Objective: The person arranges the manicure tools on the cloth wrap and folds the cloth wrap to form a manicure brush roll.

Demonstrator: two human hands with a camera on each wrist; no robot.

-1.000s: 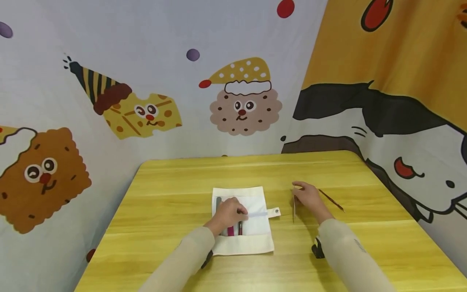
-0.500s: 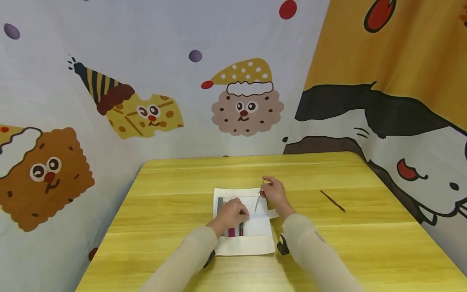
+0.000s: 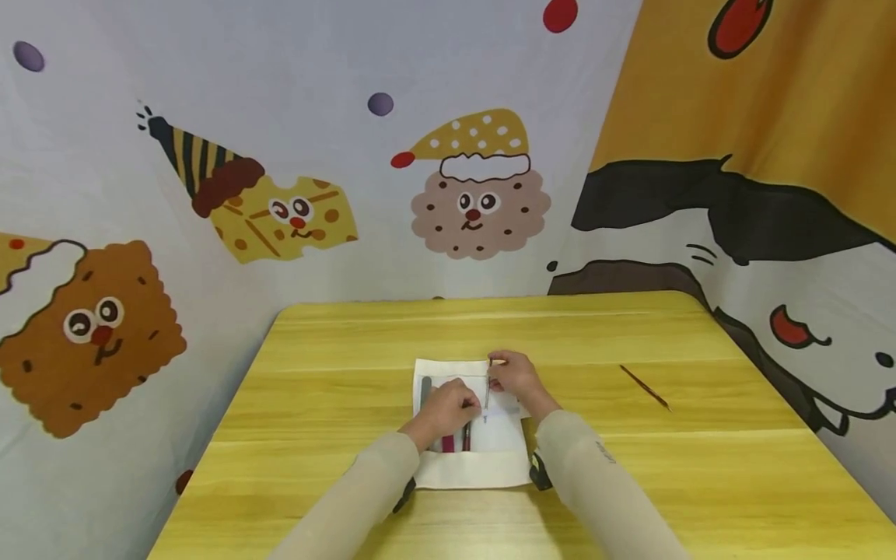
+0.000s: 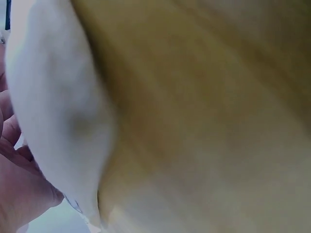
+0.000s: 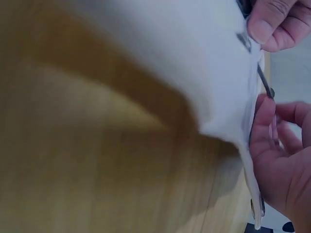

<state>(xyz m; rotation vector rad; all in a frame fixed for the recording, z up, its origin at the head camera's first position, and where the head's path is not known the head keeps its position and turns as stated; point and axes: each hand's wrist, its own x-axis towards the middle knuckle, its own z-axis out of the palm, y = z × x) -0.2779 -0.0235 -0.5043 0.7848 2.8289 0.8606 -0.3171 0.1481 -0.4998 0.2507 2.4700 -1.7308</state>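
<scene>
Poking out below the pinching fingertips of the right hand (image 3: 516,376), a thin tool (image 3: 487,395) is held over the cloth case (image 3: 473,470), likely for good aim; the case seems pinched by the curled left hand (image 3: 445,409), perhaps for steadiness.

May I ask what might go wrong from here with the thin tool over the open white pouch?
The right hand holds the thin tool near its top, so its lower end might swing off line. The left hand appears to pinch the white pouch, so a tug could shift it. The brown stick lying loose on the table might roll if bumped.
</scene>
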